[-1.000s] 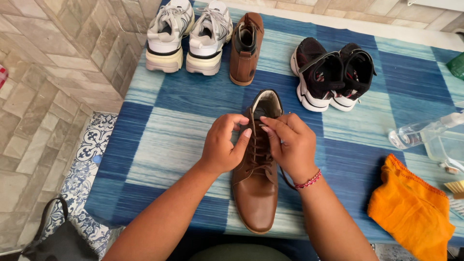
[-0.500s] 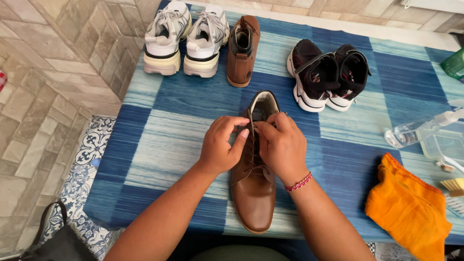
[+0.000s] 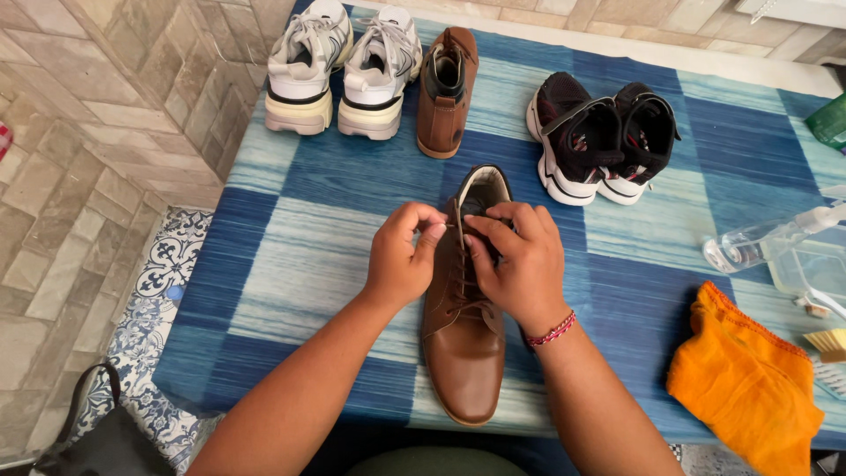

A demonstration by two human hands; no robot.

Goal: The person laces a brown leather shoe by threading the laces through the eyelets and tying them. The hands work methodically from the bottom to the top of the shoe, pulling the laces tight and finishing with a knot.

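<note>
Two hands on one boot, head view only. Boot: brown smooth leather, ankle-high, rounded toe pointing toward me, pale lining showing at the open collar. It lies mid-cloth, upright on its sole, just below the row of other shoes. Thin brown laces run up the front; lower rows look crossed and snug.

My left hand sits at the boot's left side near the top eyelets, thumb and forefinger pinched narrow on what looks like a lace end; the lace itself is too thin to trace there. My right hand covers the upper tongue, fingers curled tight over the laces, gripping them. A red beaded bracelet circles that wrist.

Tablecloth: woven, blue and pale-blue checks, streaky texture, flat.

Far edge, left to right: a pair of white sneakers, chunky cream soles, mesh uppers; a second brown boot, standing alone, heel toward me; a pair of black sneakers, knit-looking, white soles, touching each other.

Right side: an orange cloth, soft, crumpled, stitched hem; a clear plastic bottle on its side; a clear tub next to it; a brush with pale bristles at the frame edge.

Floor at left: beige herringbone tile, then patterned blue-white tile; a black bag near the corner.
</note>
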